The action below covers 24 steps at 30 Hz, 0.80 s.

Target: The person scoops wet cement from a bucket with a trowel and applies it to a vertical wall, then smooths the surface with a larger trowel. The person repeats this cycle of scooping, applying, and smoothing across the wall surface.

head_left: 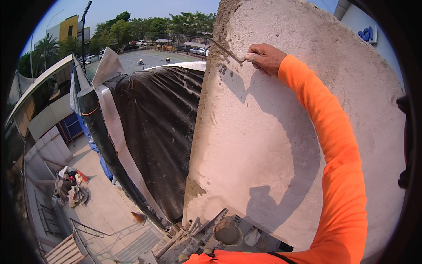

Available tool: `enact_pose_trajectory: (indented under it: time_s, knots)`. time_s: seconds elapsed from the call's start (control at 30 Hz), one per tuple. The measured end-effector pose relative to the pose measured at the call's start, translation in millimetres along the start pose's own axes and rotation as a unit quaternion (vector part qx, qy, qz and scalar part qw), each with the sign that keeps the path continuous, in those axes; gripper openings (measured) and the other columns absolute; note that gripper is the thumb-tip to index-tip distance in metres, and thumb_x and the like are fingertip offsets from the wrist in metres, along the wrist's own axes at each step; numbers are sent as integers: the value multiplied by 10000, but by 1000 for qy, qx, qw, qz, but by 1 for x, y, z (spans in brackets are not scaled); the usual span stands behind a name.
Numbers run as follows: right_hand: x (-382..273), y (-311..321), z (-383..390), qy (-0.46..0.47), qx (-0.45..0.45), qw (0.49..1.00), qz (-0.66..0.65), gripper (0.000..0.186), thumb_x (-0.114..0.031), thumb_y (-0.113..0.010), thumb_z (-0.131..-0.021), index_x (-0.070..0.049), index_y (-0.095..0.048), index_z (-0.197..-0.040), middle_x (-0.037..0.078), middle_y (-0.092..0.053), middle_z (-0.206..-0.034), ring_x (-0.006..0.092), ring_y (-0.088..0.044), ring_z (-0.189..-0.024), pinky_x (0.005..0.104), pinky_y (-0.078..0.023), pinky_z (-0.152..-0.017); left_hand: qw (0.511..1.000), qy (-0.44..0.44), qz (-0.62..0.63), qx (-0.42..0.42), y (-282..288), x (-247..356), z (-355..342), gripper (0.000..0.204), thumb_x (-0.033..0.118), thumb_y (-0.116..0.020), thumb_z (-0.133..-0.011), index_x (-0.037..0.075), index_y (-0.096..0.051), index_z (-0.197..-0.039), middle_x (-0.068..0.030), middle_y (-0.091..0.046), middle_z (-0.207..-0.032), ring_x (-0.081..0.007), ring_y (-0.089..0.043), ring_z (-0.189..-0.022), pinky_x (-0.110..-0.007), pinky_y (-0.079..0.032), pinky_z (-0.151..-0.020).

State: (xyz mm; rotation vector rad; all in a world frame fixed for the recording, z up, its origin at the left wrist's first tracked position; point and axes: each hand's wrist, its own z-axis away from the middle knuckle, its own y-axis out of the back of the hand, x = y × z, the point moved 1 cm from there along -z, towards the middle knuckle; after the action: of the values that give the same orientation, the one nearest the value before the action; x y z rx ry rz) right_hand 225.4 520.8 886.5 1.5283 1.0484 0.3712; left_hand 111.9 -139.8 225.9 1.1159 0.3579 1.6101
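I see the right hand (267,58), its grip closed around a trowel (225,50) by the plastered wall's (246,145) upper left edge; the left hand's grip I cannot tell, being out of sight. Too steep a blade could chip that edge; slack fingers could drop it.

Trowel (226,50), handle out of sight in right grip (266,59)

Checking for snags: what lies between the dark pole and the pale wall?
From the dark pole to the pale wall, the head view shows a pale strip, then a creased dark sheet.
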Motion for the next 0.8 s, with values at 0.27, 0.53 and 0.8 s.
enact_pose_trajectory:
  time_s: [0.27,0.53,0.8]
  knots:
    - [-4,10,-63,-23,20,984,176,379,-356,-654,-983,14,-681,-1057,109,-667,-689,224,-634,-578,394,-494,-540,999,10,36,-9,3,1,17,617,362,-707,-858,-5,-552,-1328,-329,-647,-1173,-467,-648,-1100,-544,-514,-911]
    - [-39,70,-58,144,219,871,415,322,-320,-617,-1018,0,-641,-1042,198,-682,-810,365,-660,-732,470,-526,-702,996,11,80,-27,16,9,26,595,320,-673,-891,-12,-560,-1372,-356,-654,-1186,-477,-652,-1113,-559,-511,-912]
    - [-55,-6,-3,147,54,987,-27,290,-336,-598,-1052,-55,-656,-1011,12,-551,-698,105,-520,-601,285,-448,-521,998,47,21,37,3,-12,31,530,293,-635,-895,-31,-606,-1313,-343,-691,-1081,-503,-667,-1039,-539,-526,-845]
